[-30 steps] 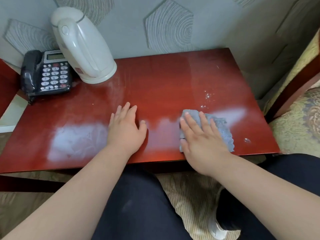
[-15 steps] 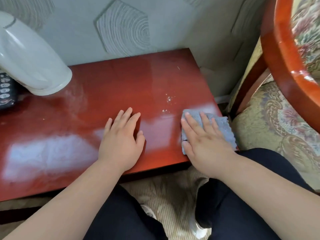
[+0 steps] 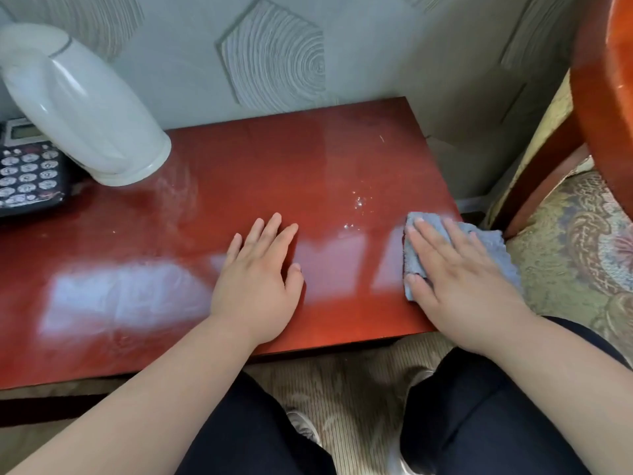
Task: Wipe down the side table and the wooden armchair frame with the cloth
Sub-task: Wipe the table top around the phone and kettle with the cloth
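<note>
As the cloth looks soft and limp, it is pinned at the side table's right edge under the flat, open right hand, best pressed mid-fold, while the left hand is laid empty alongside.

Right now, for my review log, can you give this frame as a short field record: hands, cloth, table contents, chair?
left hand: flat on the side table, palm down, holding nothing
right hand: pressed flat on the grey cloth
cloth position: at the table's right edge, partly overhanging toward the armchair
table contents: white electric kettle and black keypad telephone at back left
table surface: water droplets left of the cloth
armchair frame: red-brown wood, untouched
</note>
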